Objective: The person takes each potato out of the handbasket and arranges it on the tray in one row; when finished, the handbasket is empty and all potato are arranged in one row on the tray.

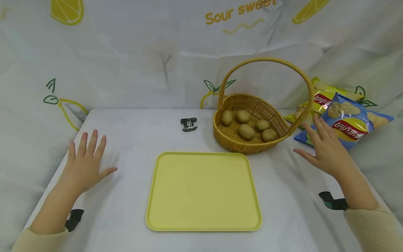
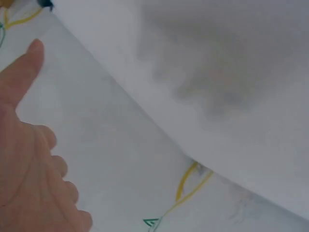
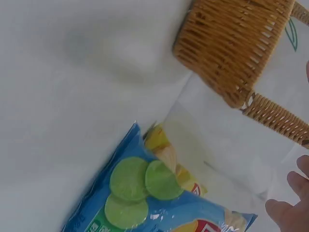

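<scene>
My left hand (image 1: 82, 164) is spread flat above the left side of the white table, holding nothing; in the left wrist view its thumb (image 2: 24, 72) points away from the other fingers. On the other side, my right hand (image 1: 327, 150) hovers with fingers spread, overlapping a blue Lay's chip bag (image 1: 346, 119) in the head view. Left of it stands a wicker basket (image 1: 231, 145) with a tall arched handle and several potatoes (image 1: 246, 131) inside. A yellow tray (image 1: 204, 191) lies between the two hands.
Behind the blue bag leans a yellow Lay's bag (image 1: 324, 96). A small black object with a white printed label (image 1: 189, 124) lies near the table's back edge, left of the basket. White cloth printed with lemons (image 1: 132, 63) hangs behind the table.
</scene>
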Demonstrator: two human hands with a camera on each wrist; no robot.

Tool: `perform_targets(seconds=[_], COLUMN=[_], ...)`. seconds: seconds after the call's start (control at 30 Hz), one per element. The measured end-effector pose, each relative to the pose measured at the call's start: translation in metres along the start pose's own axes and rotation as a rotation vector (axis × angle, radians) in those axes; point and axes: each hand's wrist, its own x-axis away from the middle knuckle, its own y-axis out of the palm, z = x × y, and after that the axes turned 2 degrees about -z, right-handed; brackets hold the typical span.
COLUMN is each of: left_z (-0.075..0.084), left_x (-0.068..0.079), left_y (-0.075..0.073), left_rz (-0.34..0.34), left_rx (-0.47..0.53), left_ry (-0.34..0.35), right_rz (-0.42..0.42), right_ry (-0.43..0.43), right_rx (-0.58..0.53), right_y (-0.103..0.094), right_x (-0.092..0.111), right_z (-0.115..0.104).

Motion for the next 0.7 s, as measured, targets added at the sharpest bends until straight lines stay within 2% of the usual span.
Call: perform_targets(seconds=[0.1, 0.3, 0.4, 0.47, 0.57, 0.7], left_z=[0.017, 0.063, 0.08, 0.088, 0.096, 0.101], left_x=[0.002, 0.005, 0.005, 0.004, 0.003, 0.003], left_y=[0.007, 0.018, 0.021, 0.024, 0.029, 0.031], left_rz=[-0.02, -0.107, -0.14, -0.15, -0.17, -0.19], left_rx=[0.051, 0.175, 0.216, 0.238, 0.291, 0.344], left_ry=[-0.021, 0.02, 0.05, 0.07, 0.1, 0.121], right_rz=[0.126, 0.445, 0.536, 0.554, 0.533, 0.432], right_ry=[-0.02, 0.022, 0.026, 0.005, -0.031, -0.05], right_rx=[-0.084, -0.171, -0.248, -0.303, -0.355, -0.409], right_y=[0.003, 0.012, 0.016, 0.018, 0.024, 0.033], right_x=[-0.007, -0.016, -0.023, -0.031, -0.044, -0.064], right_z=[-0.011, -0.042, -0.057, -0.065, -0.071, -0.071])
